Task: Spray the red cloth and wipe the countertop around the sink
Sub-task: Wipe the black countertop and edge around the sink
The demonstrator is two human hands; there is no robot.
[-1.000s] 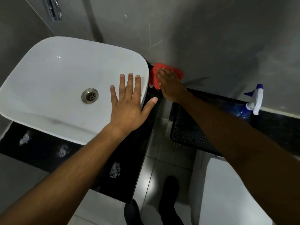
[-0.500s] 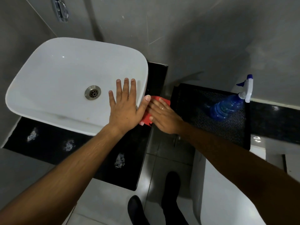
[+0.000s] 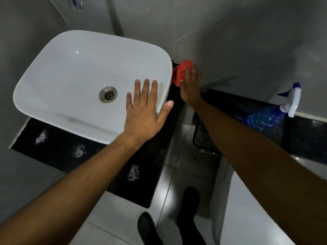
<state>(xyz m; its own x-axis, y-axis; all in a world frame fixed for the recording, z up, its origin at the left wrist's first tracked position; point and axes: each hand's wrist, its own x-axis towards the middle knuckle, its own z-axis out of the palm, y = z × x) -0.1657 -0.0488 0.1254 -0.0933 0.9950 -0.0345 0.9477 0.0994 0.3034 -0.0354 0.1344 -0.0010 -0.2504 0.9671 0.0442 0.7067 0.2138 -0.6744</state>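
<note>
White sink [image 3: 53,71] under flat left hand [image 3: 143,112]; right hand [image 3: 190,85], fingers flat on red cloth [image 3: 180,70]

Drain [image 3: 108,94]: metal, centre of basin.
Black mesh tray [image 3: 276,131]: right, against wall.
Shoes [image 3: 148,228]: dark pair, near edge, on pale floor tiles [image 3: 184,167].
Wall [image 3: 230,32]: grey, far side.

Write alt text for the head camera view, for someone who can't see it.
Seen from above, a right hand presses a red cloth onto the black countertop beside a white sink, at the wall. The left hand lies flat on the sink's rim, and a blue spray bottle lies to the right.
</note>
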